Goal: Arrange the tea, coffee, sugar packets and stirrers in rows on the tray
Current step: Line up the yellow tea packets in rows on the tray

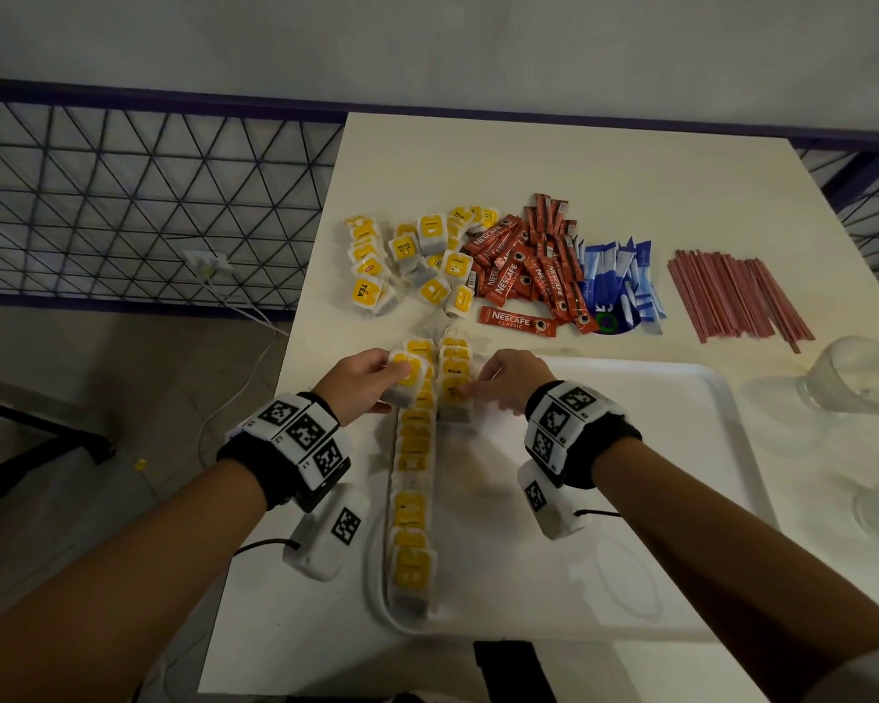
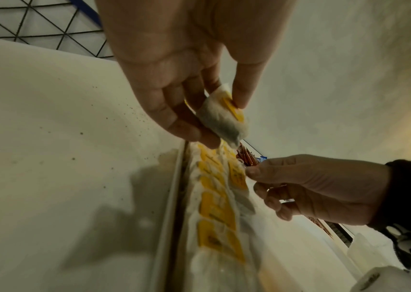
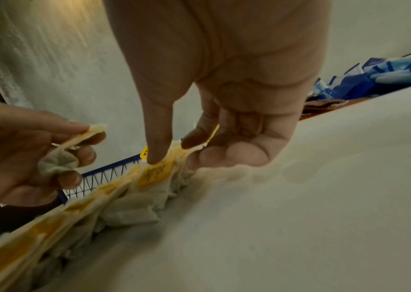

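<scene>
A white tray lies on the table in front of me. A long row of yellow-tagged tea bags runs along its left edge, with a short second row beside it at the far end. My left hand pinches one tea bag just above the long row; thumb and fingers grip it in the left wrist view. My right hand pinches the nearest tea bag of the short row between thumb and forefinger, and that bag rests on the tray.
Beyond the tray lie a loose pile of tea bags, red coffee sticks, blue sugar packets and pink stirrers. Glass cups stand at the right. The table's left edge drops off beside the tray.
</scene>
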A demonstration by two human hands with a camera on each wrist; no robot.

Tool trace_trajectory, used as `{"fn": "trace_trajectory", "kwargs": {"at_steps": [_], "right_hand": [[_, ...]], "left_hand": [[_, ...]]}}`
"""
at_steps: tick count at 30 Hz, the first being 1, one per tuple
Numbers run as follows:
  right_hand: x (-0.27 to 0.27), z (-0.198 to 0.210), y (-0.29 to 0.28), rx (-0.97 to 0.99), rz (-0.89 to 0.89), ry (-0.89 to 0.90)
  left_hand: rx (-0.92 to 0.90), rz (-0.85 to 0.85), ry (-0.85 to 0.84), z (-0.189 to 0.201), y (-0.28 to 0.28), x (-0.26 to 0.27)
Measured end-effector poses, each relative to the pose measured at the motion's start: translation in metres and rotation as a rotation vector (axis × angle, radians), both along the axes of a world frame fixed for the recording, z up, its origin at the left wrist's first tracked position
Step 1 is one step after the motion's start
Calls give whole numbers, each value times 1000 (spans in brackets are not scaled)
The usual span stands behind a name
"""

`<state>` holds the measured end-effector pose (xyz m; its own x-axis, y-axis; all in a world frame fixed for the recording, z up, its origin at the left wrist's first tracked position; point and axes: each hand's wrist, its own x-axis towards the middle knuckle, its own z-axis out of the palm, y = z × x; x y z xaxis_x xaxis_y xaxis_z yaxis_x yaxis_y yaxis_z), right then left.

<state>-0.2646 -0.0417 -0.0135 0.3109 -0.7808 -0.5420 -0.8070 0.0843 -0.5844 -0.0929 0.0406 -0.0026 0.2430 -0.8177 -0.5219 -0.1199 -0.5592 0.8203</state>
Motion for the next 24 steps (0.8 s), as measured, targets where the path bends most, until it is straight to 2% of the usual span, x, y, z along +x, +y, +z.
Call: {"fn": "trace_trajectory", "kwargs": {"at_steps": [9, 12, 17, 24], "right_hand": [[-5, 27, 13, 43, 61, -339], [-6, 32, 16, -29, 65, -351], [-14, 31, 20, -57, 44, -348], [-28, 15, 32, 1, 33, -224]], "left_hand": [[-62, -126, -55, 9, -9, -11], [-102, -168, -57, 15, -10, -20], [-146, -265, -222, 12, -9, -27], [-67, -510, -400, 7, 2, -36]]}}
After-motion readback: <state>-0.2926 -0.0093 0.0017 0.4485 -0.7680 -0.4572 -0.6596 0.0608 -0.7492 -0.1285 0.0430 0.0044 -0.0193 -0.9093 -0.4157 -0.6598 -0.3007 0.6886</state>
